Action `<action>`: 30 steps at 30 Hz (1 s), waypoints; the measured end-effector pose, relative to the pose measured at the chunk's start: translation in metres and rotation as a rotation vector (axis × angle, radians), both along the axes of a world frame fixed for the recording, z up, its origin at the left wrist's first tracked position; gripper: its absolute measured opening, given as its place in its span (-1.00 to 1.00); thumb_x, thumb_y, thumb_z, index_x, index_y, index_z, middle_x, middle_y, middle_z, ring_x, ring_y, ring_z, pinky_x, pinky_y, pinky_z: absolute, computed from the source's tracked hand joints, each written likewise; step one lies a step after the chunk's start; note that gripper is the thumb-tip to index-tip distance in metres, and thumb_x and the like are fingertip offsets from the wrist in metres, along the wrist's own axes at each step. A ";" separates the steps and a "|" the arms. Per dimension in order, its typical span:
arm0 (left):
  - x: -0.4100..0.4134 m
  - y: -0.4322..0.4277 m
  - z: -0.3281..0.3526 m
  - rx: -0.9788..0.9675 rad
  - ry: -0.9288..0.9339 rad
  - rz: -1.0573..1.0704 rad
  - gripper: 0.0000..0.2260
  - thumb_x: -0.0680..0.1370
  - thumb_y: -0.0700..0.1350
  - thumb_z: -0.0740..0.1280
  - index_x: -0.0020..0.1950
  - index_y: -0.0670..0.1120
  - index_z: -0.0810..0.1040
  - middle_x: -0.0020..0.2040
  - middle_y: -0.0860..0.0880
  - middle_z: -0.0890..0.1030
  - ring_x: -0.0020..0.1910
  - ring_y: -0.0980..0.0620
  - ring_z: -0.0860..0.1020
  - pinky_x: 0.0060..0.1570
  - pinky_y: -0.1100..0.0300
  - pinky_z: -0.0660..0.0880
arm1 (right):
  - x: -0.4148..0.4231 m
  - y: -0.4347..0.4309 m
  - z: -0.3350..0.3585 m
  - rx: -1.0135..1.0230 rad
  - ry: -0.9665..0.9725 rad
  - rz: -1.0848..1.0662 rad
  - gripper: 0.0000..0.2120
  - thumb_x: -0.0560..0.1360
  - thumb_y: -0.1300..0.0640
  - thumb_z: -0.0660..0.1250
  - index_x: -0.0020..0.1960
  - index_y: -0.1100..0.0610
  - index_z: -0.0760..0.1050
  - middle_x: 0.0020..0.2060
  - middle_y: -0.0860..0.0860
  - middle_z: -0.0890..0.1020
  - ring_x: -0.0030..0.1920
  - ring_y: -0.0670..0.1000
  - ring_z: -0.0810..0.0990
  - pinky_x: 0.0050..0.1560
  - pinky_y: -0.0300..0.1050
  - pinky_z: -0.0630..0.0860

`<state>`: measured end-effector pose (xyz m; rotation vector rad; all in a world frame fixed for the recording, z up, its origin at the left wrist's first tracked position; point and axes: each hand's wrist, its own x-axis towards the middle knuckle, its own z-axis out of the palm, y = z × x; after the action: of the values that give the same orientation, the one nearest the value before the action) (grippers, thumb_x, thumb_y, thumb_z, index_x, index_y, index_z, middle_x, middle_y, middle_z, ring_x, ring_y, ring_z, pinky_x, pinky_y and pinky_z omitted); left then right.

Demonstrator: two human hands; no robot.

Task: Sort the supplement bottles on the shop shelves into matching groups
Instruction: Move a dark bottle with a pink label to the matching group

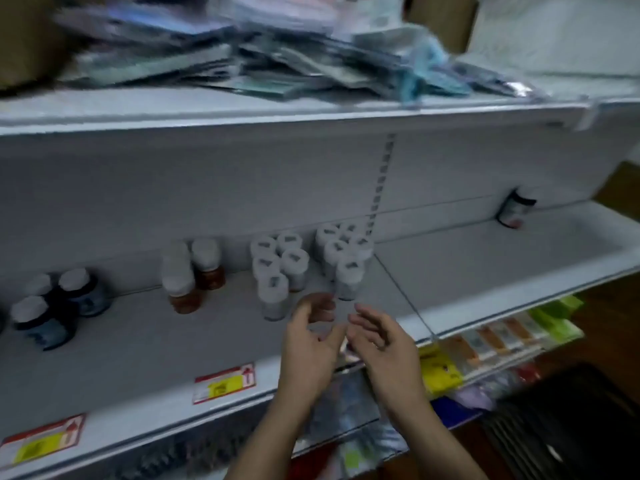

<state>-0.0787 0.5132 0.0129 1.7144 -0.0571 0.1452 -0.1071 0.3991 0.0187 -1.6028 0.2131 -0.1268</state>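
Mid shelf (pixel 138 358), L to R: 3 dark blue bottles (pixel 59 306), 3 amber bottles (pixel 194 271), 2 clusters of white bottles (pixel 277 268), all grouped. Your left hand (pixel 311 341) and right hand (pixel 381 341) hover close together, relaxed, empty. Far right, 1 lone dark bottle (pixel 514 209) stands apart. Prob. next: reach over w/ your right, then match its label.

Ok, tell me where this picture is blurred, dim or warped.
Head view: the pile of packets up top is smeared by motion blur; labels on the white-capped bottles are too soft to read; the light is dim; the shelf edge bows, wide-angle distortion; left hand and right hand are sharper.
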 end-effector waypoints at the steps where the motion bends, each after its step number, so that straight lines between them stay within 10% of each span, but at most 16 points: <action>1: -0.007 -0.028 0.001 0.000 0.003 -0.048 -0.64 0.47 -0.31 0.40 0.01 0.15 0.47 -0.03 0.07 0.58 -0.05 0.24 0.55 -0.12 0.42 0.46 | -0.009 -0.029 -0.001 0.007 -0.007 -0.041 -0.71 0.49 0.34 0.37 0.16 0.11 0.51 0.03 0.03 0.63 -0.13 -0.27 0.63 -0.09 -0.36 0.56; 14: -0.031 -0.301 0.008 0.029 0.038 -0.450 -0.69 0.46 -0.32 0.43 0.11 -0.01 0.54 0.00 0.04 0.61 -0.12 0.30 0.53 -0.13 0.48 0.46 | -0.060 -0.298 -0.007 0.001 0.008 -0.410 -0.69 0.49 0.26 0.39 0.19 0.03 0.51 0.05 -0.02 0.62 -0.01 -0.16 0.61 -0.07 -0.32 0.56; 30: 0.150 -0.473 -0.028 0.074 0.144 -0.355 -0.72 0.48 -0.21 0.44 0.12 0.06 0.52 0.05 0.08 0.61 0.06 0.11 0.58 -0.07 0.33 0.46 | 0.124 -0.479 -0.037 -0.268 0.110 -0.354 -0.64 0.46 0.23 0.44 0.23 0.11 0.49 0.00 -0.03 0.62 -0.16 -0.26 0.60 -0.14 -0.50 0.46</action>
<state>0.0718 0.0406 -0.0146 1.7555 -0.2606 -0.2459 0.0164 -0.0798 -0.0181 -1.8272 0.5858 -0.3531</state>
